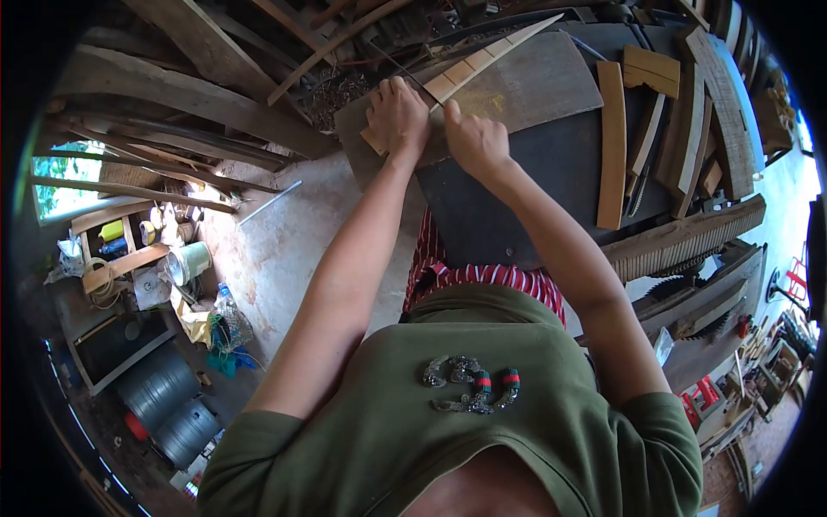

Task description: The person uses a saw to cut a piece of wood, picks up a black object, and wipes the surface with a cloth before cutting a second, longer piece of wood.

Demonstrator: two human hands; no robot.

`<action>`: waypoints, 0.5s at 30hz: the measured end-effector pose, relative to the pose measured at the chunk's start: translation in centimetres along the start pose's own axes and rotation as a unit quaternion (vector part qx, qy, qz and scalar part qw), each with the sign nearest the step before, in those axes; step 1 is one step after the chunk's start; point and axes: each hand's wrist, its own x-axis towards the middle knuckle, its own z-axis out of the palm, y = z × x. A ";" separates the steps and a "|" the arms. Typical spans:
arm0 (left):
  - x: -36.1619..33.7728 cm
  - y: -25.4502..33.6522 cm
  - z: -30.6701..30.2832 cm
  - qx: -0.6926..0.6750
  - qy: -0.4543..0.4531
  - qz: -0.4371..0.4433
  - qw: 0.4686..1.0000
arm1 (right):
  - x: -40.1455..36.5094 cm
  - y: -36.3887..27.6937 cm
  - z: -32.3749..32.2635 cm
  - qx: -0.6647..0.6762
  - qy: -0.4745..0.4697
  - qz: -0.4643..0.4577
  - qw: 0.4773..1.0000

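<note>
My left hand [400, 119] is closed over a long, tapering light-wood strip [482, 60], pressing it on a broad wooden board [551, 82]. Dark crosswise lines mark the strip, and its near end shows beside the hand. My right hand [475, 142] is closed just to the right, its thumb side close to the strip. From there a thin dark saw blade [405, 69], seen nearly edge-on, runs away across the strip. The right fingers hide whatever handle it has. Yellowish sawdust [489, 105] lies on the board.
A dark worktable [508, 202] supports the board. Curved wooden pieces [612, 146] lie to the right, with toothed circular blades [715, 327] below. Long timbers [164, 95] lean at upper left. A bucket [188, 261] and metal drums [164, 388] stand on the left floor.
</note>
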 end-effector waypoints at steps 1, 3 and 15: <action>0.1 -0.2 0.2 0.000 0.001 0.001 1.000 | 0.7 -0.3 0.3 0.000 0.010 -0.004 1.000; -0.1 -0.1 0.1 0.002 0.002 0.005 1.000 | 0.1 -0.3 -0.1 -0.002 0.019 -0.002 1.000; 0.0 0.1 -0.5 0.004 -0.012 0.006 1.000 | -1.1 -0.6 -1.1 -0.002 -0.005 0.016 1.000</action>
